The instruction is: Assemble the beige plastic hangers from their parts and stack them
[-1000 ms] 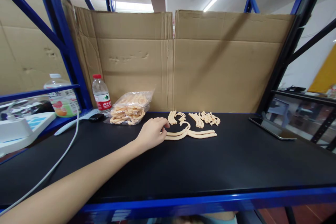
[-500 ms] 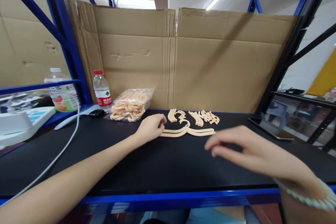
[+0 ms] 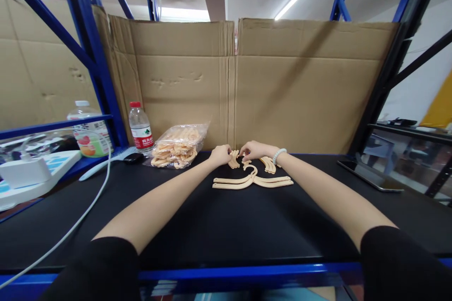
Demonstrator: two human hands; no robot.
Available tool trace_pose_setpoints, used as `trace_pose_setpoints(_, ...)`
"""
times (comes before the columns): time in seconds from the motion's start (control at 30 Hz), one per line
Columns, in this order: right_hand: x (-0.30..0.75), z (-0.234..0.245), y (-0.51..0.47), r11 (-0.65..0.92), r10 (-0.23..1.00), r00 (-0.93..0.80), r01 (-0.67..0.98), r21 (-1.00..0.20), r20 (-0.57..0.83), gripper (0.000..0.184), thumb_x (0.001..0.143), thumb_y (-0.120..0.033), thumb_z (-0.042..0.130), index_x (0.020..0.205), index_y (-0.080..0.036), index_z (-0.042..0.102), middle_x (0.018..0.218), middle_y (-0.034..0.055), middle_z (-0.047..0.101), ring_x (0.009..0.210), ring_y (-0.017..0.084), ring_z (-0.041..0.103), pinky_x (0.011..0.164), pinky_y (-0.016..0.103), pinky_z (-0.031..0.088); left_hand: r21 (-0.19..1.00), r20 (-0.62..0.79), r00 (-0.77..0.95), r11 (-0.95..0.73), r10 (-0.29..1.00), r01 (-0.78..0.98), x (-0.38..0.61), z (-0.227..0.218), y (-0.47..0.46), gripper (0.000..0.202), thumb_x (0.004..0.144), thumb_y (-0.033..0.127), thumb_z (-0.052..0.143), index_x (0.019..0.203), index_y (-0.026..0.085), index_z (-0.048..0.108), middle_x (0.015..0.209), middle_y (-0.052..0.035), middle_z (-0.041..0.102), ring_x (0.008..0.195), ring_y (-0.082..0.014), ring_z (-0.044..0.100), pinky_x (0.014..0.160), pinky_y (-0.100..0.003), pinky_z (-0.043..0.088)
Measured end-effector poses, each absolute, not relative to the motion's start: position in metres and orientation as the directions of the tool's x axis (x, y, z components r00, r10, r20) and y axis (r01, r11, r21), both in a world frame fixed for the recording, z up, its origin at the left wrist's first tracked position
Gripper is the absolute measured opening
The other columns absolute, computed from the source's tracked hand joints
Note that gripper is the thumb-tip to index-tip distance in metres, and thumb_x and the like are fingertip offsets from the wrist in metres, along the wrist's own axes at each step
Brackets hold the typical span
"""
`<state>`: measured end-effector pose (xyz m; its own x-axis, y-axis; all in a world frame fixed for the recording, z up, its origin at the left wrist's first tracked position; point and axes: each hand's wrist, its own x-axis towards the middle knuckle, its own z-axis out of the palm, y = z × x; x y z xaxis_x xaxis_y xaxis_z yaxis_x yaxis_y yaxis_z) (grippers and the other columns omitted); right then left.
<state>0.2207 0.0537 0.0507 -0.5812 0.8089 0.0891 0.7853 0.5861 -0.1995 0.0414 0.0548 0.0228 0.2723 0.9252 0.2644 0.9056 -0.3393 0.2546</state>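
Both my arms reach to the back of the black shelf top (image 3: pixel 226 225). My left hand (image 3: pixel 219 154) is curled, its fingertips on a small stack of curved beige wooden pieces (image 3: pixel 233 160). My right hand (image 3: pixel 254 150), with a pale bead bracelet at the wrist, pinches at hook-shaped beige pieces between the two hands. Just in front of the hands lies an assembled beige hanger-like shape (image 3: pixel 252 181) with two long arms. More curved pieces (image 3: pixel 269 164) lie beside my right wrist.
A clear bag of beige pieces (image 3: pixel 177 146) sits at the back left, next to a red-capped water bottle (image 3: pixel 140 127). Cardboard sheets (image 3: pixel 289 84) wall the back. A phone (image 3: pixel 369 174) lies at right. A white cable (image 3: pixel 81 216) and power strip (image 3: pixel 28 174) are at left.
My left hand left the end of the hanger shape and moved back to the small stack. My right hand came into view and reached forward to the hook pieces.
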Motion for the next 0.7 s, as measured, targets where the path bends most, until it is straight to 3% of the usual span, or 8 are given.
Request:
trace_pose_setpoints(0.1, 0.214, 0.04, 0.062, 0.559, 0.824, -0.564, 0.794, -0.238, 0.053, 0.025, 0.068, -0.016, 0.069, 0.092, -0.014, 0.074, 0.079, 0.0055, 0.071, 0.062, 0.013, 0.061, 0.059, 0.02, 0.043, 0.255, 0.212, 0.254, -0.304, 0.944, 0.918, 0.039, 0.017, 0.067, 0.03, 0.076, 0.027, 0.065, 0.105, 0.019, 0.063, 0.107, -0.0073, 0.068, 0.101, -0.0224, 0.063, 0.084, -0.029, 0.048)
trace_pose_setpoints(0.23, 0.214, 0.028, 0.067, 0.525, 0.838, -0.545, 0.793, -0.31, 0.025, 0.018, 0.067, -0.01, 0.064, 0.082, -0.012, 0.075, 0.069, 0.0044, 0.07, 0.052, 0.011, 0.06, 0.052, 0.019, 0.044, 0.257, 0.167, 0.256, -0.293, 0.952, 0.921, 0.034, 0.014, 0.071, 0.03, 0.084, 0.029, 0.062, 0.11, 0.014, 0.06, 0.109, -0.0085, 0.065, 0.098, -0.0198, 0.062, 0.088, -0.038, 0.048)
trace_pose_setpoints(0.47, 0.222, 0.021, 0.064, 0.53, 0.846, -0.5, 0.748, -0.4, 0.188, 0.013, 0.061, -0.003, 0.066, 0.066, -0.013, 0.073, 0.065, 0.0043, 0.069, 0.062, 0.015, 0.062, 0.061, 0.021, 0.046, 0.247, 0.156, 0.256, -0.289, 0.954, 0.925, 0.035, 0.016, 0.069, 0.026, 0.088, 0.032, 0.058, 0.106, 0.013, 0.061, 0.103, -0.0074, 0.065, 0.094, -0.0188, 0.063, 0.085, -0.039, 0.05)
trace_pose_setpoints(0.6, 0.227, 0.026, 0.061, 0.514, 0.858, -0.425, 0.692, -0.507, 0.289, 0.011, 0.068, -0.006, 0.064, 0.071, -0.012, 0.072, 0.064, 0.0038, 0.068, 0.058, 0.013, 0.061, 0.061, 0.022, 0.047, 0.231, 0.19, 0.244, -0.285, 0.951, 0.93, 0.041, 0.013, 0.071, 0.024, 0.086, 0.031, 0.06, 0.102, 0.014, 0.063, 0.101, -0.0079, 0.067, 0.096, -0.0197, 0.063, 0.086, -0.038, 0.049)
trace_pose_setpoints(0.7, 0.231, 0.031, 0.061, 0.456, 0.89, -0.314, 0.622, -0.637, 0.33, 0.011, 0.078, -0.012, 0.058, 0.082, -0.01, 0.069, 0.064, 0.0049, 0.067, 0.051, 0.011, 0.06, 0.055, 0.021, 0.05, 0.224, 0.231, 0.225, -0.277, 0.947, 0.934, 0.044, 0.009, 0.074, 0.022, 0.082, 0.026, 0.061, 0.101, 0.016, 0.065, 0.101, -0.0081, 0.069, 0.099, -0.0206, 0.063, 0.085, -0.031, 0.049)
